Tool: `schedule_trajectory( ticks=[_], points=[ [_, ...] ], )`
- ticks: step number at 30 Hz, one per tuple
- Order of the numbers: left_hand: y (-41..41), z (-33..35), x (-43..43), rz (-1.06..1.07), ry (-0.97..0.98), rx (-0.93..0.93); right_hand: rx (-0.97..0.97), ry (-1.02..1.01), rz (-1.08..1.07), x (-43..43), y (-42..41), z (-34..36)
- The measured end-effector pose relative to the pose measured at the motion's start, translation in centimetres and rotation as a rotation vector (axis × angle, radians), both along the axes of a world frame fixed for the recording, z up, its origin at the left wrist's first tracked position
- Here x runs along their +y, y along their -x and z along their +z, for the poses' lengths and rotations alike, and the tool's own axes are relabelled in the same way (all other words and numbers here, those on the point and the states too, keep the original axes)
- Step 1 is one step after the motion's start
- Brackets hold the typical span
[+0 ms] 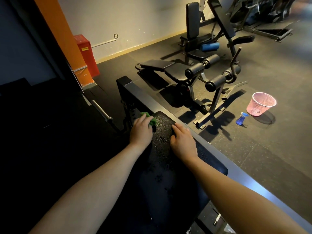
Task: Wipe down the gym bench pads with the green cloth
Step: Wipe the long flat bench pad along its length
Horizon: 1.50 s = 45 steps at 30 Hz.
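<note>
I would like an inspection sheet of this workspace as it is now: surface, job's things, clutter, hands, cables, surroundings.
Surface: black bench pad, speckled with what look like droplets; grey frame bar runs along its right side.
Job's things: green cloth, bunched at the pad's far left edge.
Clutter: blue spray bottle and pink basket, both upright on the floor, away from the pad.
Hands: left hand holds the cloth against the pad; right hand rests flat on the pad, fingers straight.
Cables: nothing seen.
Surroundings: other black benches, blue roller, red box by the wall, barbell on the floor at left.
</note>
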<state>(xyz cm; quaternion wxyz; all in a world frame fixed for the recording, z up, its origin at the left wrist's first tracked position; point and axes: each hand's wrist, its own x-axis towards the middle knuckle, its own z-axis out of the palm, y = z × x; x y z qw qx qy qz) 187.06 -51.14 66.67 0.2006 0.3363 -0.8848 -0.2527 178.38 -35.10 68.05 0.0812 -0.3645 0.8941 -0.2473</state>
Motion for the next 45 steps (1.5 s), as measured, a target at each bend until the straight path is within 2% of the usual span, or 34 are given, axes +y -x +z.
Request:
schedule_trajectory(
  ticks=[6, 10, 13, 15, 18, 22, 26, 31, 34, 37, 40, 42, 45],
  points=[
    [-0.4, 0.7, 3.3, -0.106, 0.015, 0.041, -0.009, 0.027, 0.015, 0.2, 0.0, 0.1],
    [-1.9, 0.3, 6.0, -0.272, 0.042, 0.057, -0.021, 0.037, 0.025, 0.4, -0.1, 0.1],
    [-2.8, 0.2, 5.6, -0.349, 0.110, 0.047, 0.048, -0.004, 0.030, 1.1, -0.3, -0.1],
    [-3.1, 0.2, 3.9, -0.255, 0.159, 0.078, 0.143, -0.054, -0.014, 2.1, -0.4, -0.2],
    [-3.5, 0.2, 1.2, -0.015, 0.041, 0.083, 0.179, -0.143, -0.135, 4.4, -0.7, -0.2],
    [-2.9, 0.2, 2.0, 0.001, -0.036, 0.026, 0.163, -0.200, -0.206, 6.2, -2.0, -0.9],
    [-2.8, 0.9, 5.0, -0.104, -0.025, 0.033, 0.157, -0.225, -0.215, 6.3, -3.2, -1.1],
    [-4.3, 0.9, 9.7, -0.373, 0.016, 0.042, 0.144, -0.242, -0.220, 6.5, -3.5, -1.1],
    [-4.7, 0.5, 9.3, -0.471, 0.073, 0.059, 0.145, -0.213, -0.226, 6.6, -3.5, -1.0],
    [-4.6, -0.2, 5.7, -0.286, 0.093, 0.078, 0.145, -0.183, -0.241, 6.4, -3.5, -0.9],
    [-3.9, 0.1, 2.8, -0.055, -0.068, 0.084, 0.119, -0.159, -0.249, 6.5, -3.3, -0.9],
    [-2.7, 0.5, 3.5, -0.021, -0.131, 0.067, 0.088, -0.132, -0.254, 6.6, -3.2, -0.8],
    [-1.4, 0.7, 6.3, -0.065, -0.093, 0.035, 0.050, -0.088, -0.275, 6.6, -3.2, -0.7]
  ],
)
